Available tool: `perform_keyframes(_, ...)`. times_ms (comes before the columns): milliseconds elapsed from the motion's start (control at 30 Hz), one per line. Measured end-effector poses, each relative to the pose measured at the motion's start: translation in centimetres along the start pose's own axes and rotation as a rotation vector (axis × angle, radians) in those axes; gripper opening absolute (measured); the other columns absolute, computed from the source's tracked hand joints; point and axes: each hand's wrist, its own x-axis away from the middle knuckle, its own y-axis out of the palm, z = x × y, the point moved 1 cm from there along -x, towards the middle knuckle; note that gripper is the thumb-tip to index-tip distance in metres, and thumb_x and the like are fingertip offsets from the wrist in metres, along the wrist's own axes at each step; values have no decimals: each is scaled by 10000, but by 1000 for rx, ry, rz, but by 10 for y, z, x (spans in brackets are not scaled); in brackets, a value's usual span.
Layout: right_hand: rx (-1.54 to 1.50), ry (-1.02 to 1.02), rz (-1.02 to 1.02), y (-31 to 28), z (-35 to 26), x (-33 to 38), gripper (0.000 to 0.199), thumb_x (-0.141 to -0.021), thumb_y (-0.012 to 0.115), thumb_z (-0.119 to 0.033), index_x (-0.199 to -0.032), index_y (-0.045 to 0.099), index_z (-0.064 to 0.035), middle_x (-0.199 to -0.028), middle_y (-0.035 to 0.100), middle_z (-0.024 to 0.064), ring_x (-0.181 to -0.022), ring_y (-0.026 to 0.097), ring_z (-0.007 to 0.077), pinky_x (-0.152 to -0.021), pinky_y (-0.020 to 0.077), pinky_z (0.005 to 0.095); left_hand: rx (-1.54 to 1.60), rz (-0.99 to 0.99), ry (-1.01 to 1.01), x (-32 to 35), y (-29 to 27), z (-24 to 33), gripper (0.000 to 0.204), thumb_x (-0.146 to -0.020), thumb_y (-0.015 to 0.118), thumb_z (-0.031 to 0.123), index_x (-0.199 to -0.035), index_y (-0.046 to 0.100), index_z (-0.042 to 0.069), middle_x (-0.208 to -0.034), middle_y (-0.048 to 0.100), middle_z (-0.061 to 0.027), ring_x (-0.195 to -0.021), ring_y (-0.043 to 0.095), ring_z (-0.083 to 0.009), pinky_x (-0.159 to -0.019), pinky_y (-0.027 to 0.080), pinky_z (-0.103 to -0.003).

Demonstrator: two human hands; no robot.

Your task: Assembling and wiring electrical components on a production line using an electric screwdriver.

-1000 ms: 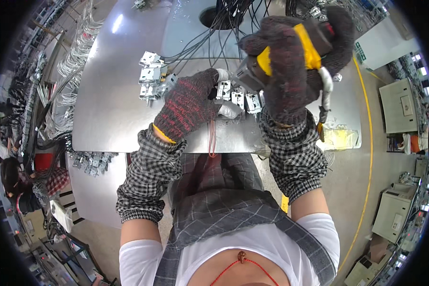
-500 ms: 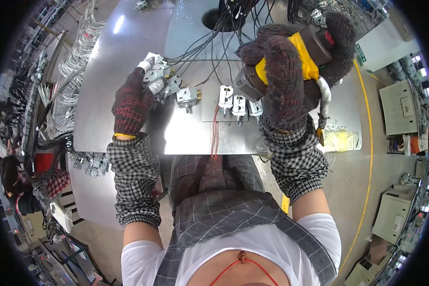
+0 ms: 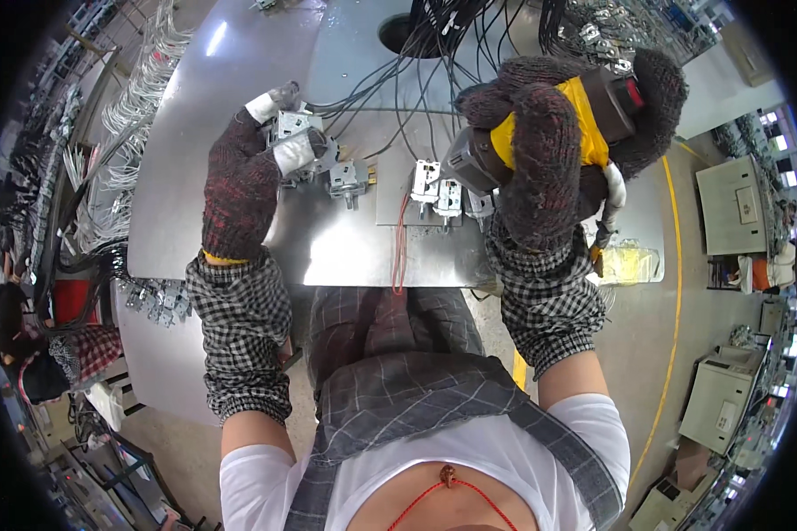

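Note:
My left hand [image 3: 243, 173], in a dark knitted glove with white tape on the thumb and index finger, grips a small silver-and-white electrical component [image 3: 293, 124] between them. Beside it lies another metal component with a stub shaft [image 3: 349, 178]. My right hand [image 3: 545, 168], gloved likewise, is wrapped round a dark handheld power tool [image 3: 476, 161] banded with yellow tape. The tool's front end points left and down, just above a row of white-faced components [image 3: 426, 181] on a flat plate. The glove and tool hide part of the row's right end.
Black cables [image 3: 398, 97] run from the components to a round hole [image 3: 400, 35] in the metal table [image 3: 177, 212]. Pinkish-red wires [image 3: 400, 252] hang over the front edge. A clear yellowish package [image 3: 630, 263] lies at the right corner. White wire bundles [image 3: 146, 106] stand left; a co-worker [image 3: 40, 354] is beyond.
My right hand and the power tool have shifted slightly right. My left index finger has moved up along the component, and the thumb now lies across its near side.

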Motion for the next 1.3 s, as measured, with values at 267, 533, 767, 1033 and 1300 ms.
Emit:
perform_keyframes(267,-398,-225,-409,-11,21,-22,661,-938,597,-110,-1484,224,-125,-1130,606,256,-892,686,279,-732,606,476,350,5,8,13,17,-12,565,-834,694,103,-1349,489,-12,-1139,616,-116,-995,615,-202,-918,487,-342)
perform_keyframes(533,-1048,278,-249,-12,33,7,592,-931,566,-348,-1410,340,-83,-1214,555,241,-1031,625,306,-879,529,503,-250,-44,381,20,39,-9,481,-813,754,116,-1252,563,73,-1080,630,-88,-927,634,-177,-777,561,-331)
perform_keyframes(767,-1589,725,-67,-13,39,24,668,-925,540,-557,-1344,441,-46,-1288,511,227,-1153,570,330,-1008,462,526,-774,-250,499,17,30,-25,649,-686,831,243,-1271,576,124,-846,604,-81,-673,590,-209,-612,476,-349)
perform_keyframes(1033,-70,-112,-156,1,9,-24,548,-963,574,-265,-1384,323,-20,-1040,666,152,-834,674,237,-795,571,388,-587,-173,582,17,64,-22,622,-679,843,335,-1220,617,129,-807,614,-72,-598,608,-231,-529,491,-344)
perform_keyframes(1300,-427,158,197,4,0,-16,624,-900,627,-71,-1414,274,-99,-904,660,177,-675,674,243,-594,597,402,-419,-314,259,3,65,-21,616,-739,815,240,-1280,575,69,-1002,701,-117,-869,696,-163,-768,561,-300)
